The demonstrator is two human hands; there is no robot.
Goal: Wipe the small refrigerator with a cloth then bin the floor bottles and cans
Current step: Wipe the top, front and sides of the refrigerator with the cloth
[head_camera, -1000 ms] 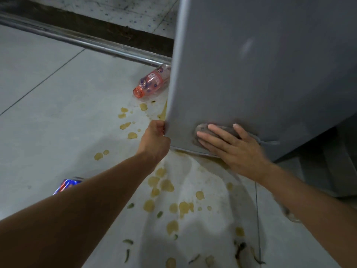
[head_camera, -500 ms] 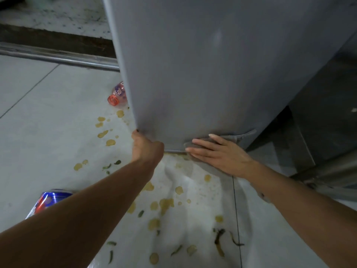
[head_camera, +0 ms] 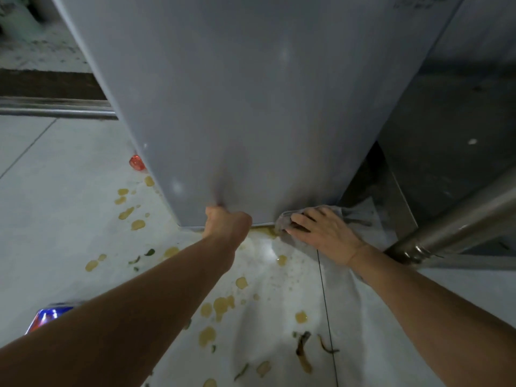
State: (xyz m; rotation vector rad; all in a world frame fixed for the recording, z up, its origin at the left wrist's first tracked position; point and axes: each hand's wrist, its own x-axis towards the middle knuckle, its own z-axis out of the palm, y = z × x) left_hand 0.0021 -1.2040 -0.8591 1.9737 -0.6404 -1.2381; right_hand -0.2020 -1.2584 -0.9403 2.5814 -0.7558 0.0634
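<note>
The grey refrigerator door (head_camera: pixel 237 107) fills the upper middle of the head view. My left hand (head_camera: pixel 227 223) grips its bottom edge. To the right, my right hand (head_camera: pixel 324 230) presses a grey cloth (head_camera: pixel 284 220) against the door's bottom corner. Only the red cap of a plastic bottle (head_camera: pixel 136 162) shows on the floor behind the door's left edge. A blue and red can (head_camera: pixel 47 317) lies on the floor at the lower left, partly hidden by my left forearm.
Yellow spill spots (head_camera: pixel 220 304) and green scraps dot the pale tiled floor below the door. A metal pipe (head_camera: pixel 460 222) slants in at the right. A metal rail (head_camera: pixel 55 108) runs along the floor at the far left.
The view has shifted right, so the door hides more of the bottle. My right hand has slid the cloth down to the door's bottom corner. My left hand keeps its grip on the bottom edge.
</note>
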